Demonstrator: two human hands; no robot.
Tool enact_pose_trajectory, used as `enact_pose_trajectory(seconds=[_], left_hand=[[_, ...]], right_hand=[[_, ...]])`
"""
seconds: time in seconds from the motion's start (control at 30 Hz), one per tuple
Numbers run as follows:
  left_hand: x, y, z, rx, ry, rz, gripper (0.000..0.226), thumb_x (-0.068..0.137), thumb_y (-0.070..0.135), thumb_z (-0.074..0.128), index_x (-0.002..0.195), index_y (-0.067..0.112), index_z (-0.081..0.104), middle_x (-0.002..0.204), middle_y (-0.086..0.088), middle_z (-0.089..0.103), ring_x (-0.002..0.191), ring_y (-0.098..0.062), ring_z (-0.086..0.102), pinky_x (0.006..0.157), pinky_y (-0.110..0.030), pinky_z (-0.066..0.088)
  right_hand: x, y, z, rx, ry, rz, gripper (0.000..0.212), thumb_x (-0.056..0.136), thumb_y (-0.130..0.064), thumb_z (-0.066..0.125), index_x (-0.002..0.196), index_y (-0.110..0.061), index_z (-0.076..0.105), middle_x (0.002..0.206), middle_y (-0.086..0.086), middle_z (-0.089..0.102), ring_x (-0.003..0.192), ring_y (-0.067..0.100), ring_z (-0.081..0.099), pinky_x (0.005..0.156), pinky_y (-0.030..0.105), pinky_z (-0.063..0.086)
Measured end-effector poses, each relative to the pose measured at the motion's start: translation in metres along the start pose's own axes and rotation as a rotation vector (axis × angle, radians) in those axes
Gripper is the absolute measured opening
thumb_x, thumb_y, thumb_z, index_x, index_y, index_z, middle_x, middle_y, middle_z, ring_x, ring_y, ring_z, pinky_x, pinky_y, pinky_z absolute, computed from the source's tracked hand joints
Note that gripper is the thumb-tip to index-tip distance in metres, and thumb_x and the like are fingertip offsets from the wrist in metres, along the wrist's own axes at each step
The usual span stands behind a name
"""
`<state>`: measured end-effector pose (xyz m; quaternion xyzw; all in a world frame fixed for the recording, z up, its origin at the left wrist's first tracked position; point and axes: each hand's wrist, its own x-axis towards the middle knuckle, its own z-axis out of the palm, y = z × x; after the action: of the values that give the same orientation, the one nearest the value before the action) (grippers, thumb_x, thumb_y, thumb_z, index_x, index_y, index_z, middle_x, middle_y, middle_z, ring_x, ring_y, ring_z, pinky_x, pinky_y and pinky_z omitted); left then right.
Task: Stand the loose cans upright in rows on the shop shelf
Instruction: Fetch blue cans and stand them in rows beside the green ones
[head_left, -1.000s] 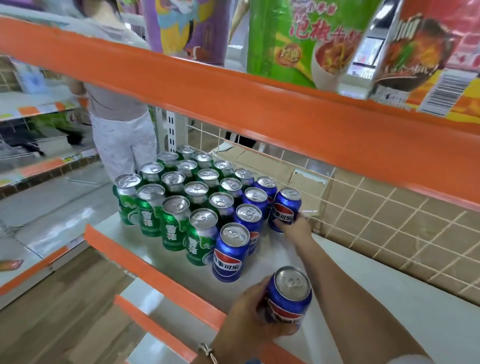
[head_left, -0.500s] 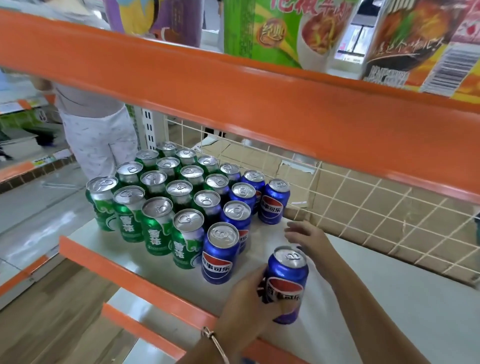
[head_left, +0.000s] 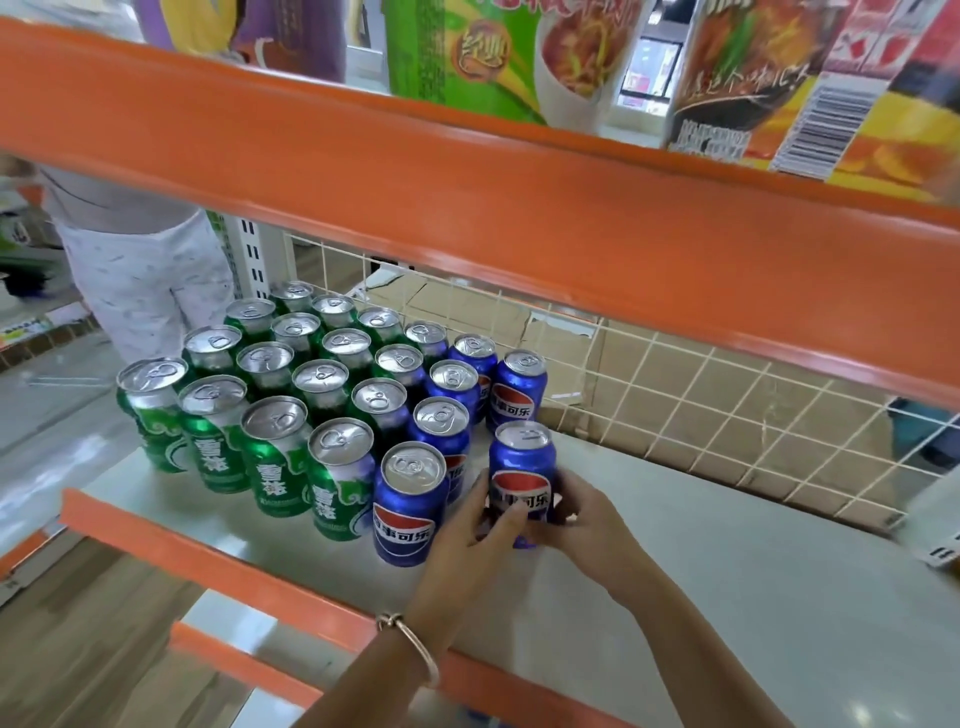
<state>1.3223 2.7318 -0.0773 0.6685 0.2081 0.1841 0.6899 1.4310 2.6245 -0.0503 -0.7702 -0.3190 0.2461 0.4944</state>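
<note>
Both hands, left hand (head_left: 480, 525) and right hand (head_left: 582, 519), grasped an upright blue Pepsi can (head_left: 522, 467) standing on the white shelf (head_left: 727, 597), just in front of the rear blue can (head_left: 517, 389).

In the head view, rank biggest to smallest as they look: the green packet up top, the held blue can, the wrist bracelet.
1. green packet, though cropped and nearer the camera
2. blue can
3. bracelet, clearly smallest

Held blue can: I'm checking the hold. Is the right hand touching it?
Touching. The head view shows the right hand curled against the held blue can at its lower right side.
</note>
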Motion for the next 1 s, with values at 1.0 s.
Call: enact_pose_trajectory(seconds=[1.0], left_hand=[[-0.020, -0.008, 0.057, 0.218, -0.135, -0.081, 0.031, 0.095, 0.033, 0.051, 0.124, 0.024, 0.052, 0.098, 0.007, 0.061, 0.082, 0.000, 0.058, 0.061, -0.004, 0.043]], right_hand=[[-0.020, 0.037, -0.020, -0.382, 0.485, 0.327, 0.074, 0.091, -0.044, 0.052, 0.150, -0.023, 0.014, 0.154, 0.004, 0.012, 0.140, 0.027, 0.019, 0.111, 0.045, 0.021]])
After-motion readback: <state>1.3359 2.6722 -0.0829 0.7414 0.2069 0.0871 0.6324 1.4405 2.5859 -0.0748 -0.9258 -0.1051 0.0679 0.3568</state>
